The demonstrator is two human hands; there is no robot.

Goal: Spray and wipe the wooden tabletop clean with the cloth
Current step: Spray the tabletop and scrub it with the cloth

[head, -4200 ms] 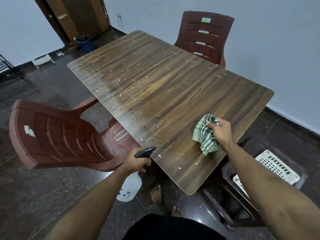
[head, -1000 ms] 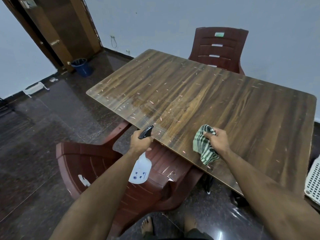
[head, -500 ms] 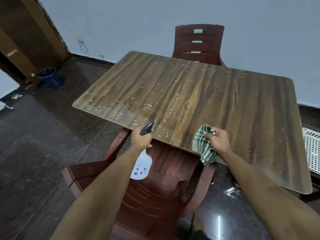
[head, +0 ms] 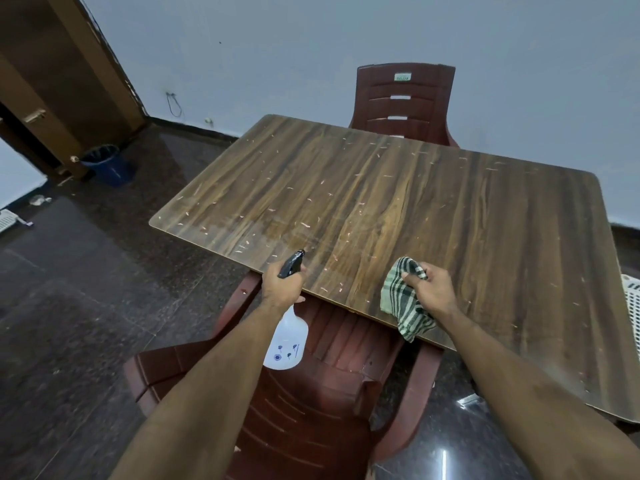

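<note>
Tabletop [head: 398,209] speckled; left hand [head: 282,287] grips spray bottle [head: 286,336], right hand [head: 431,289] clutches cloth [head: 401,299].

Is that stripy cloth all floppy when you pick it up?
Probably yes: the green-and-white checked cloth droops in folds below the right hand and over the wooden tabletop's edge. It likely weighs little, since one hand bunches it.

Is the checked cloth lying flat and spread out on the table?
No, the right hand grips the cloth bunched up at the near edge of the tabletop, its lower end hanging past the edge.
</note>
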